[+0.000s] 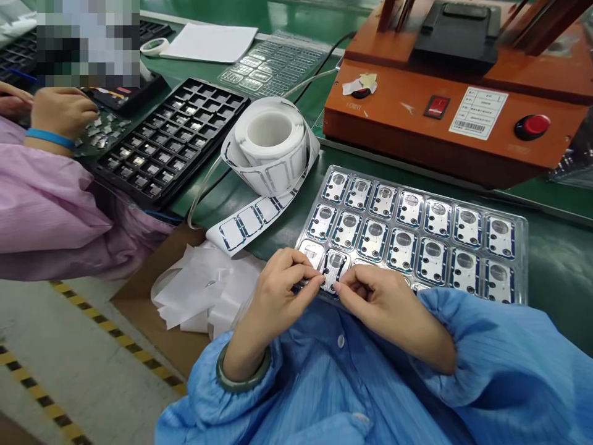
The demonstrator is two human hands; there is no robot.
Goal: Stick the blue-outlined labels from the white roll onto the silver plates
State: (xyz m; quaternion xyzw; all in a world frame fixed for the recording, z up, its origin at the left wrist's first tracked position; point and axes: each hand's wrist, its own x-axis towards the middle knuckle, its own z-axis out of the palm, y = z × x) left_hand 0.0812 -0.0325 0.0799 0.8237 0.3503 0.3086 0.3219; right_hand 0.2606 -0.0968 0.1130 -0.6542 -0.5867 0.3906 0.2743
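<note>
Between my two hands is a small silver plate with dark blue edges (334,264) and a round window at its top. It is over the front-left part of a clear plastic tray (522,247); whether it is raised from its pocket I cannot tell. My left hand (283,285) pinches its left lower edge with thumb and forefinger. On the opposite side my right hand (382,300) has curled fingers, the thumb and fingertip at the plate's right lower edge. Rows of similar plates (403,247) fill most visible pockets. My forearms hide the tray's front edge.
A roll of adhesive labels (273,145) stands behind, its strip (245,228) trailing forward. An orange machine (445,117) occupies the back right. Discarded backing paper (208,287) lies in a cardboard box (139,296). A black tray of parts (176,130) sits near a co-worker's hand (62,114).
</note>
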